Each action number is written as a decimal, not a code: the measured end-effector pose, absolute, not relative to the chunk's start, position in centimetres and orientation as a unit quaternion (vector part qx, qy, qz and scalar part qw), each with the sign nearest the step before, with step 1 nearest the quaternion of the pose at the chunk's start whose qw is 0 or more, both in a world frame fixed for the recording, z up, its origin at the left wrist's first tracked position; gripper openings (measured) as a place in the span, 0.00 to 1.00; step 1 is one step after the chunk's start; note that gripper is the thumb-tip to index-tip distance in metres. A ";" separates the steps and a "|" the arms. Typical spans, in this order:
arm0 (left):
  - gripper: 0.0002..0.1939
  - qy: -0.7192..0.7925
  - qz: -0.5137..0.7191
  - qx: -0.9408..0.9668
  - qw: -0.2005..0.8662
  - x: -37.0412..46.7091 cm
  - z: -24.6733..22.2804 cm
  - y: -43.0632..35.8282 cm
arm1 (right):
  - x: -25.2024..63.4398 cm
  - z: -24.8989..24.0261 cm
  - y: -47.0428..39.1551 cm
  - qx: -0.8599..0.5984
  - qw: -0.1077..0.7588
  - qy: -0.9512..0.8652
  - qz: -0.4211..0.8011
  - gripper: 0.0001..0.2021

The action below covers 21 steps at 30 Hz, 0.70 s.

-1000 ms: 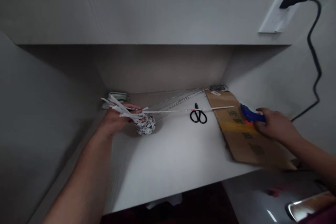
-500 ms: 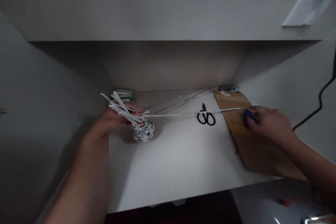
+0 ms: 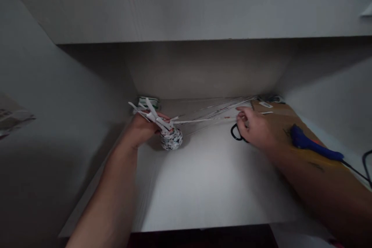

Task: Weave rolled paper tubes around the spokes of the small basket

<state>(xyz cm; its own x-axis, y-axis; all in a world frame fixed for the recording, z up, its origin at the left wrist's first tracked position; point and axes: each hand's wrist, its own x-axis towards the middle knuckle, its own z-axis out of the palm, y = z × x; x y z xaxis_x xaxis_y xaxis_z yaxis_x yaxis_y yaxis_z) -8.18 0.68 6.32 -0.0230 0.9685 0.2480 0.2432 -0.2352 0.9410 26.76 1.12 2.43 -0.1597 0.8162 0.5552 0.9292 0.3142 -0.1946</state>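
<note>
My left hand (image 3: 145, 127) grips a small basket (image 3: 171, 139) woven from printed paper, around its upper part. Several white paper strips (image 3: 152, 110) stick up and outward from its rim. One long paper strip (image 3: 203, 120) stretches right from the basket, and the fingers of my right hand (image 3: 252, 127) are bent around it, with its tip showing beyond the hand. Under that hand lie black-handled scissors (image 3: 236, 133), mostly hidden. A blue glue gun (image 3: 315, 145) with a cord rests on the cardboard (image 3: 286, 124), right of my right hand.
Several thin paper sticks (image 3: 217, 110) lie along the back of the white shelf (image 3: 197, 190). A green and white packet (image 3: 148, 102) sits in the back left corner. Side walls and an overhanging panel (image 3: 203, 7) enclose the space.
My right hand has let go of the blue glue gun on the cardboard and moved left to the long paper strip. My left hand still holds the basket. The view has shifted right.
</note>
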 end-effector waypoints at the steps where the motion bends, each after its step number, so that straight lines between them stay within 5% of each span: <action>1: 0.08 0.510 0.513 0.582 0.371 -8.2 6.3 0.8 | 25.3 2.4 0.8 -0.522 0.318 -0.787 -0.082 0.15; 6: 0.09 0.514 0.570 0.543 0.342 -8.6 5.9 1.6 | 18.0 0.8 1.1 -0.371 0.175 -0.911 0.041 0.11; 15: 0.12 0.504 0.577 0.553 0.327 -8.8 5.2 2.2 | 13.7 -0.9 7.4 -0.479 0.149 -0.863 0.051 0.11; 21: 0.10 0.521 0.584 0.552 0.287 -8.6 5.4 2.0 | 12.6 -1.3 6.2 -0.408 0.183 -0.892 0.062 0.11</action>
<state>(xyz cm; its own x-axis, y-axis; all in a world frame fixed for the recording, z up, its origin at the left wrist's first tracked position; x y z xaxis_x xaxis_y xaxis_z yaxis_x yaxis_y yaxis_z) -8.55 1.96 5.41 -0.2255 0.9104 0.3469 0.2404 -0.2931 0.9254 12.56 6.21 -1.28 -0.5994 0.7514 0.2759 0.7061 0.6587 -0.2598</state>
